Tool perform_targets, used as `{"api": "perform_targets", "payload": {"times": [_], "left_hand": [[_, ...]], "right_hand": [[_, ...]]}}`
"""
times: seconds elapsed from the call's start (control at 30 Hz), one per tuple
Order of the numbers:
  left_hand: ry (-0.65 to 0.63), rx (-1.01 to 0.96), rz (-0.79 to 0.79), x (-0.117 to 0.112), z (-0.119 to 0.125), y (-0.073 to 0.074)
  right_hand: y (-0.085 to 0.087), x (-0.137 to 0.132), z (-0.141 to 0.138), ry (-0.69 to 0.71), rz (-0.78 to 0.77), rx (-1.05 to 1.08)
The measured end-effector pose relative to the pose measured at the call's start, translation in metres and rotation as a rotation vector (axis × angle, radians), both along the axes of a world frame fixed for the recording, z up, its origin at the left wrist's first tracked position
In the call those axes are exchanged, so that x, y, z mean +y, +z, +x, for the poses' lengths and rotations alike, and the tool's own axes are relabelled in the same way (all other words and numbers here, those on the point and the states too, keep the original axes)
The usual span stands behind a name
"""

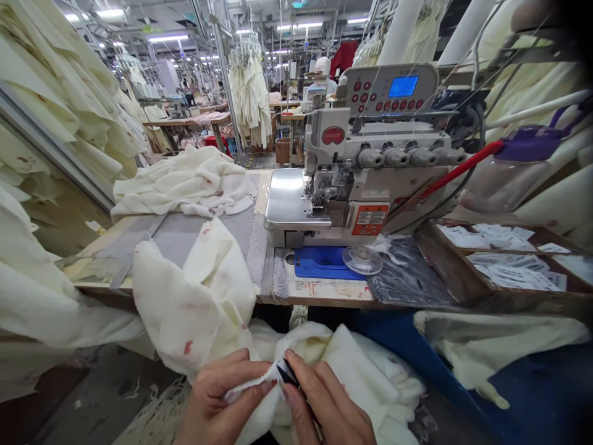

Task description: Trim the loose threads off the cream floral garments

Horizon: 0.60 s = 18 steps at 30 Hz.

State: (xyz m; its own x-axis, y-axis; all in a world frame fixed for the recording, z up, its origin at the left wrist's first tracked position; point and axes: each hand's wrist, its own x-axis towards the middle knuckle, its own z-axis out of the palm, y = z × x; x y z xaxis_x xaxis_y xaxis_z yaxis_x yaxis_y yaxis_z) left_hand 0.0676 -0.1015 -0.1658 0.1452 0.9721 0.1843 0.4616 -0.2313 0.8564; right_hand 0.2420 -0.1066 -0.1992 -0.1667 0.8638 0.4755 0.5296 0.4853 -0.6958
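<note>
A cream fleece garment [199, 296] with small red marks hangs from the table edge down into my lap. My left hand [217, 402] pinches a fold of its edge between thumb and fingers. My right hand [324, 402] is closed next to it, pinching the same edge where a small black-and-white label [285, 372] shows between the fingertips of both hands. Both hands are low in the view, below the table front. The overlock sewing machine [352, 179] stands on the table beyond them, untouched.
A second cream garment pile [185, 182] lies at the table's back left. Wooden trays of white labels [504, 259] sit at the right. A blue pad [319, 262] and clear disc [362, 259] lie before the machine. Cream garments hang at left; a blue bin [532, 395] is lower right.
</note>
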Motion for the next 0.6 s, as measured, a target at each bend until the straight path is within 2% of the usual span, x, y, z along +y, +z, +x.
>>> {"api": "perform_targets", "payload": {"times": [0.1,0.17,0.23,0.27,0.33,0.37,0.43,0.5,0.6], "left_hand": [[-0.106,0.051,0.094,-0.007,0.004,-0.001],[-0.135,0.026,0.058,-0.011,0.005,-0.002],[0.033,-0.092,-0.107,-0.011,0.002,0.001],[0.152,-0.185,-0.215,-0.008,-0.001,0.003],[0.324,-0.396,-0.429,0.0,-0.007,0.009],[0.342,-0.491,-0.514,0.004,-0.009,0.012],[0.274,-0.576,-0.592,0.01,-0.01,0.015],[0.205,-0.482,-0.543,0.008,-0.006,0.013],[0.087,-0.13,-0.285,-0.008,0.002,0.002]], "right_hand": [[0.002,0.015,0.006,-0.002,0.025,0.034],[0.008,0.029,0.016,-0.158,0.054,0.127],[0.014,0.036,0.026,-0.366,0.016,0.237],[0.016,0.035,0.028,-0.383,-0.03,0.271],[0.015,0.023,0.024,-0.292,-0.109,0.288],[0.013,0.016,0.018,-0.215,-0.114,0.266],[0.008,0.006,0.004,-0.116,-0.053,0.168],[0.008,0.012,-0.006,-0.056,0.104,0.051],[0.024,0.052,0.001,-0.064,0.354,0.019]]}}
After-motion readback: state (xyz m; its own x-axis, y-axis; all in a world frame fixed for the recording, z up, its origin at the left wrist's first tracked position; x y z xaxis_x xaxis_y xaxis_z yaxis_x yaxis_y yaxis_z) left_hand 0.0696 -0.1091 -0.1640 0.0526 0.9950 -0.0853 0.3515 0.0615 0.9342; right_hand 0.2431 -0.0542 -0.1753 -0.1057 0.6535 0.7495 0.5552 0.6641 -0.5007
